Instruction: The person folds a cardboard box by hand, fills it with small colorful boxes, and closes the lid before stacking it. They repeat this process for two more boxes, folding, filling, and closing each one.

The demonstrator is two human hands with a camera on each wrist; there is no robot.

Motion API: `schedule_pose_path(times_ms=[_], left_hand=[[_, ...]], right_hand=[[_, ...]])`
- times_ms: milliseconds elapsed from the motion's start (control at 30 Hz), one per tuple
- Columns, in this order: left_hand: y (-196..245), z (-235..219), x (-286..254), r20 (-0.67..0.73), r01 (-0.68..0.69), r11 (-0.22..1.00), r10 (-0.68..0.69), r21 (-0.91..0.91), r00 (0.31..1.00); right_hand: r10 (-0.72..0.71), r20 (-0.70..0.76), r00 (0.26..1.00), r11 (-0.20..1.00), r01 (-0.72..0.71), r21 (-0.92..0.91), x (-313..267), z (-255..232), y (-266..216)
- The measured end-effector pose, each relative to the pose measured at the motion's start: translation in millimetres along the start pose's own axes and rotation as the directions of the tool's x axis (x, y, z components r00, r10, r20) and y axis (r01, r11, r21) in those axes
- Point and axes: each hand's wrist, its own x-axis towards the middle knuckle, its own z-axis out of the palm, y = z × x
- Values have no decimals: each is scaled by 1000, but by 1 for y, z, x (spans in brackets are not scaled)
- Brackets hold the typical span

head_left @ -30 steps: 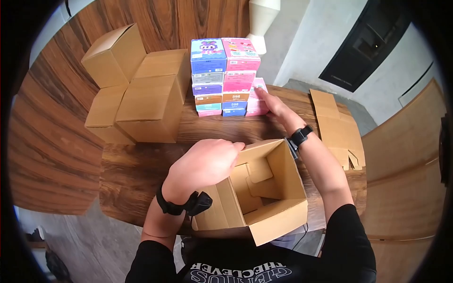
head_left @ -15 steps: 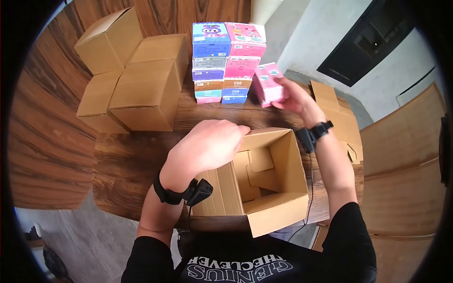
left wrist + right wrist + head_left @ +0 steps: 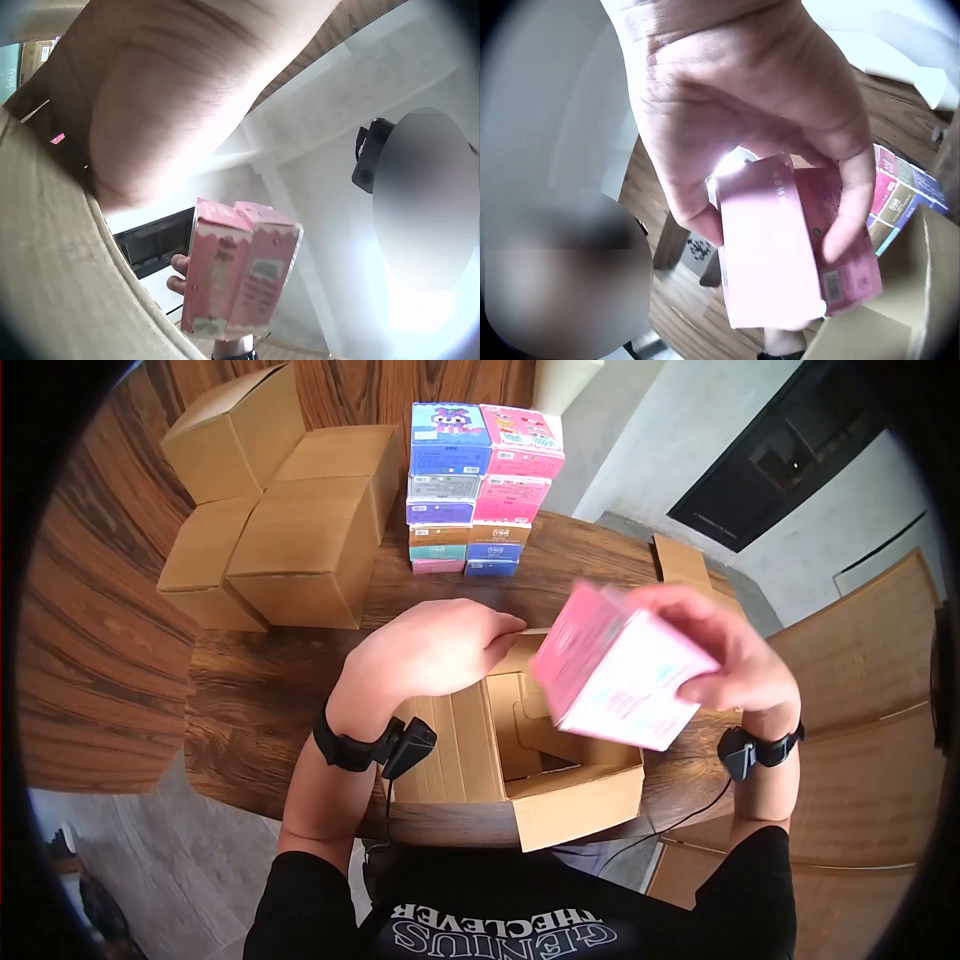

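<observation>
My right hand (image 3: 735, 655) grips flat-sided pink boxes (image 3: 632, 680). My left hand (image 3: 432, 648) pinches the edge of a creased cardboard carton (image 3: 458, 755).

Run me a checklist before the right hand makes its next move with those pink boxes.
1. Grip: the right hand holds the pink boxes between thumb and fingers: ok.
2. Carton open: the open carton has its near and left flaps folded outward: ok.
3. Carton steadied: the left hand holds its far rim: ok.
4. Boxes squared over the opening: they are tilted and, in the head view, overlap the right rim: not ok.
5. Carton floor closed: a dark patch shows among the bottom flaps: cannot tell.
6. Coloured stack upright: ok.
</observation>
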Motion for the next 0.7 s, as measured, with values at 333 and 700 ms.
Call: schedule_pose_path(times_ms=[333,700], left_hand=[[5,-5,-5,45,45,997,-48,60,998],[51,-8,-33,108,167,971,-187,174,976]], right_hand=[[102,-60,993,822,-118,-558,16,43,0],[161,-150,975,484,-211,-849,30,68,32]])
